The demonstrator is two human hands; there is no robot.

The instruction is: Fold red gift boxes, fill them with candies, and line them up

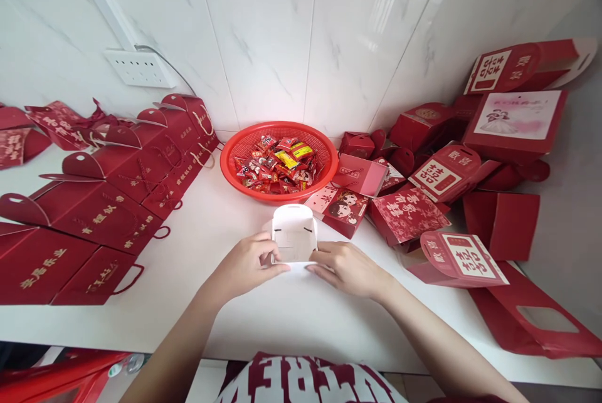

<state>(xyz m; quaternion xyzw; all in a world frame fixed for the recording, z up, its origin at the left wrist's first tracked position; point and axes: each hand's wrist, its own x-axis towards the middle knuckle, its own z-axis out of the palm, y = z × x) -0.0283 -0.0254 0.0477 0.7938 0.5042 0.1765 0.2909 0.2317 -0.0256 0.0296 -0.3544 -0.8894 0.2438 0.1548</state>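
Observation:
A small box (295, 243) with a white inside stands open at the middle of the white table, its rounded flap raised at the back. Two short dark marks show near its upper inner corners. My left hand (251, 262) pinches the box's left front edge, fingertips reaching inside. On the other side, my right hand (345, 265) grips the right front edge between thumb and fingers. Just behind the box sits a red basket (226, 171) holding many small wrapped sweets (282, 165), mostly red with a few yellow ones.
Rows of dark red boxes (106, 209) with cord handles line the left side. Assorted red and pink boxes (409, 212) are heaped on the right. A tiled wall (263, 33) with a white socket strip (140, 69) rises behind the table (244, 321).

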